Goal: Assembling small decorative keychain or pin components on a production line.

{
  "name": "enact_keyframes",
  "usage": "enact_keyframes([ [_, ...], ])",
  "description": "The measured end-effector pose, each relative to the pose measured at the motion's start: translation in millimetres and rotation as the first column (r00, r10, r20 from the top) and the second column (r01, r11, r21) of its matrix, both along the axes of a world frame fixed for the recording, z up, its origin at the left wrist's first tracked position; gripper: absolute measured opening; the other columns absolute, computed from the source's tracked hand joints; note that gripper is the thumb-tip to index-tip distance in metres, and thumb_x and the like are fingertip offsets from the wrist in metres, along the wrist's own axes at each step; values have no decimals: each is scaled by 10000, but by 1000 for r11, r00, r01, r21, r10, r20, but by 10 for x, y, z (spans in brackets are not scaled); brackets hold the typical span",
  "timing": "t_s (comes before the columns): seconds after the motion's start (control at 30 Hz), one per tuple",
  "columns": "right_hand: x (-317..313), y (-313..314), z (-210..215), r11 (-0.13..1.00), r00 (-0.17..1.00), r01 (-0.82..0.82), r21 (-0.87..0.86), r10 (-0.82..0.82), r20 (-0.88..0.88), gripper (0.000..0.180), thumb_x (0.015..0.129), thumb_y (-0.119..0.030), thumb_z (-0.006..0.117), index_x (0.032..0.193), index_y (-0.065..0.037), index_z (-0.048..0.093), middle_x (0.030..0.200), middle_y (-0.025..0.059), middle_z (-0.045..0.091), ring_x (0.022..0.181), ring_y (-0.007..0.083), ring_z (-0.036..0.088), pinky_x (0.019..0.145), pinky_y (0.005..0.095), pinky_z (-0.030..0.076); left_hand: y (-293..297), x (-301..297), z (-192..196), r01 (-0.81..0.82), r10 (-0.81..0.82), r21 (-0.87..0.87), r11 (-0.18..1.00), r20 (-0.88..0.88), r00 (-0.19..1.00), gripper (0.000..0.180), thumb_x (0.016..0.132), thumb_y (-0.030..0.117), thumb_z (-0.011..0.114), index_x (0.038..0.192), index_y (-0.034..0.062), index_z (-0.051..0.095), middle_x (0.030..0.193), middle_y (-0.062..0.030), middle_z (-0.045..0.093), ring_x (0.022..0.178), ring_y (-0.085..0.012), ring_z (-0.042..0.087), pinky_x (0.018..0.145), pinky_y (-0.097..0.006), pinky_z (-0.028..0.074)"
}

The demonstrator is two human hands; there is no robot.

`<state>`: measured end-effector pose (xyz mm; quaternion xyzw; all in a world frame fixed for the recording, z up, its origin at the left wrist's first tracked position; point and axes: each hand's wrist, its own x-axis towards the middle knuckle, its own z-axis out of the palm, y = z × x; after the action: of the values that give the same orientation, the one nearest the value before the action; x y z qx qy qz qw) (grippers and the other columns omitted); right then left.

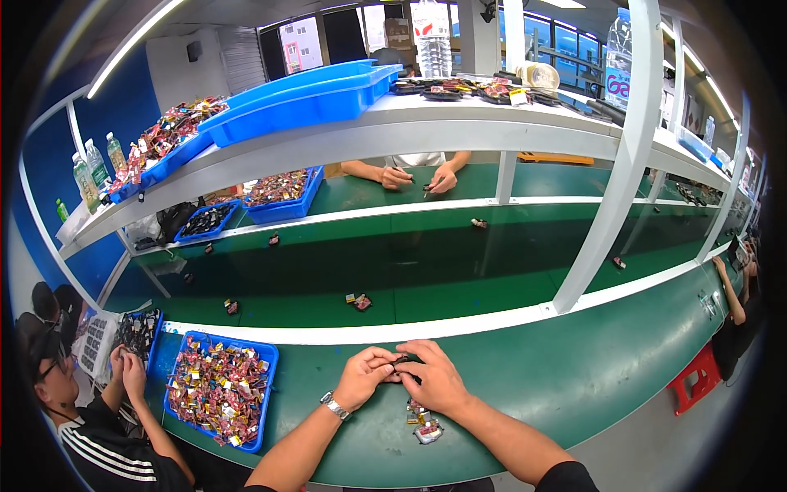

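My left hand (361, 380), with a metal watch on its wrist, and my right hand (436, 379) meet over the green bench. Between their closed fingertips is a small black part (399, 363), mostly covered, so its exact kind does not show. Just below my right hand lie a few small electronic pieces (427, 431) with red wires and yellow-and-white tabs. To the left of my left hand stands a blue tray (274, 385) heaped with similar wired pieces (215, 385).
Beyond a white rail, a dark green belt (443, 254) carries scattered small pieces (359, 302). Overhead runs a white shelf (344, 135) with blue trays and bottles; a slanted white post (602, 213) stands right. Co-workers sit left, opposite and far right. A red stool (695, 381) is at right.
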<state>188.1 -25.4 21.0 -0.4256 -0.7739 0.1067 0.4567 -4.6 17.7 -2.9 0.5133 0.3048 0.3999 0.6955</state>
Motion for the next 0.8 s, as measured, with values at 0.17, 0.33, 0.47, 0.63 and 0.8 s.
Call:
enact_keyframes([
  [0.17, -5, 3, 0, 1000, 1000, -8, 30, 8, 18, 185, 753, -44, 718, 938, -43, 731, 1224, 95, 629, 1203, 319, 549, 991, 428, 478, -20, 27, -12, 0, -1, 21, 1000, 4, 1000, 181, 970, -65, 512, 1145, -49, 555, 1220, -181, 638, 1053, -205, 661, 888, -321, 590],
  [0.33, 6, -14, 66, 999, 999, -33, 43, 31, 39, 196, 750, -49, 723, 947, -44, 730, 1256, 93, 612, 1222, 322, 539, 990, 435, 474, -6, 7, -24, -14, 14, 30, 999, 8, 1000, 153, 964, -58, 533, 1111, -27, 557, 1223, -182, 647, 1007, -204, 678, 857, -326, 595],
  [0.47, 34, 9, 24, 999, 1000, -7, 49, 6, 27, 185, 745, -65, 733, 930, -54, 728, 1252, 90, 608, 1214, 320, 541, 986, 433, 474, -3, -6, 23, 3, -3, -3, 1000, 32, 999, 158, 958, -67, 535, 1111, -29, 553, 1232, -196, 641, 1019, -216, 678, 858, -327, 599],
  [0.63, 31, 1, 35, 999, 1000, -17, 39, 17, -4, 171, 744, -70, 736, 915, -66, 725, 1229, 86, 615, 1205, 319, 544, 985, 428, 476, 17, -34, -9, 34, -32, -21, 999, 67, 997, 174, 957, -72, 534, 1125, -31, 549, 1239, -208, 633, 1040, -229, 676, 864, -334, 603],
  [0.8, 15, -2, 23, 1000, 998, -26, -14, 25, -59, 169, 750, -65, 734, 918, -53, 731, 1233, 93, 626, 1221, 322, 535, 1012, 426, 465, 23, -32, -8, 30, -28, -29, 999, 55, 998, 210, 954, -71, 540, 1161, -40, 554, 1243, -211, 632, 1050, -234, 675, 874, -339, 602],
])
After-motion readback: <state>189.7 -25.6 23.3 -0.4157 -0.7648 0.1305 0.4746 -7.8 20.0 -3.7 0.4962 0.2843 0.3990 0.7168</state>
